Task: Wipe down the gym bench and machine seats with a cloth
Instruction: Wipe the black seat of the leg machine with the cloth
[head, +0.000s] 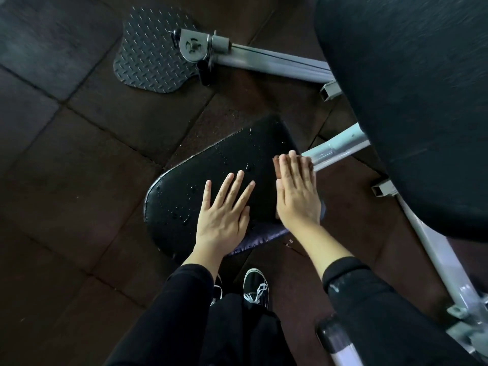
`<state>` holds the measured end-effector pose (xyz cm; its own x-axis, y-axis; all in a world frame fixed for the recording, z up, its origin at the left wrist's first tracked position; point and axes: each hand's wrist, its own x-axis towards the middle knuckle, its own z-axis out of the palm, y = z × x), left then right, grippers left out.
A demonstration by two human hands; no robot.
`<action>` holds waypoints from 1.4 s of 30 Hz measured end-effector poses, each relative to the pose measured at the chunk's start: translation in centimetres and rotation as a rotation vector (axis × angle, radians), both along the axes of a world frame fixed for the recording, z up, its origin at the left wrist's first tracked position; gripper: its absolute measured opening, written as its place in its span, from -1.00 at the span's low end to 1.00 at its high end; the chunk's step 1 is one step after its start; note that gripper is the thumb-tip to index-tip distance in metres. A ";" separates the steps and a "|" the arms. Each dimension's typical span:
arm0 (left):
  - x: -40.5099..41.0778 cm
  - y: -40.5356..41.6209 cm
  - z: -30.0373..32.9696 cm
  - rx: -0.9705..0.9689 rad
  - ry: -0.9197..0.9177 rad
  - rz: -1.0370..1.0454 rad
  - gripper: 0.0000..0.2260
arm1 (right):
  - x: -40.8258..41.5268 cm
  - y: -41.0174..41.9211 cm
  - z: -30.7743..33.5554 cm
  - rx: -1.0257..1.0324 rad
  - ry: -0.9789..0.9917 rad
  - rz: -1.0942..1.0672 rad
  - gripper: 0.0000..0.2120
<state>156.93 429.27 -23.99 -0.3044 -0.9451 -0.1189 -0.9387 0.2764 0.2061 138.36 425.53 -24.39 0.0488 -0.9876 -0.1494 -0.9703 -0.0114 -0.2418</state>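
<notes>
Black vinyl, beaded with droplets, covers the machine seat that lies low in the middle of the view, its rounded end toward the left and its square end toward the grey frame tube. Under the right hand a brownish cloth peeps out past the fingertips at the seat's right edge; the fingers lie straight and together, pressing it flat rather than gripping it. The left hand rests on the seat just beside it, fingers spread and straight, holding nothing. Along the seat's near edge a strip of purplish material shows, though whether it is more cloth or part of the padding cannot be told. Since water still stands on most of the pad to the left of the hands, the wiping of this seat looks barely begun, with the whole wet surface left to cover. A large dark backrest pad fills the upper right; it shows no drops, and whether it has been cleaned cannot be judged. Farther out lie a checker-plate footplate on its grey bar, dark rubber floor tiles, and the person's laced shoe below.
</notes>
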 end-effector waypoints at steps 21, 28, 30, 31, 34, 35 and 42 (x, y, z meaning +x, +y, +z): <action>2.3 -3.8 -0.1 0.001 -0.002 0.300 -0.44 | 3.8 -2.5 0.1 -0.056 -0.012 0.310 -0.48; 2.2 -3.6 -0.2 -0.003 -0.029 0.293 -0.43 | 4.7 -4.2 0.3 -0.089 -0.020 0.315 -0.51; 2.2 -3.7 -0.2 -0.001 -0.032 0.293 -0.43 | 5.3 -6.5 0.3 -0.080 -0.020 0.345 -0.53; 2.2 -3.6 -0.2 0.003 -0.033 0.293 -0.43 | 5.6 -7.8 0.3 -0.070 -0.011 0.358 -0.53; 2.3 -3.6 -0.1 0.017 -0.026 0.293 -0.43 | 5.3 -11.8 0.6 -0.018 0.015 0.362 -0.50; 2.3 -3.7 -0.1 0.020 -0.024 0.294 -0.43 | 4.8 -12.9 0.7 0.007 0.019 0.354 -0.47; 2.4 -3.6 -0.3 0.020 -0.022 0.298 -0.43 | -1.0 -10.4 0.0 -0.025 -0.112 0.125 -0.52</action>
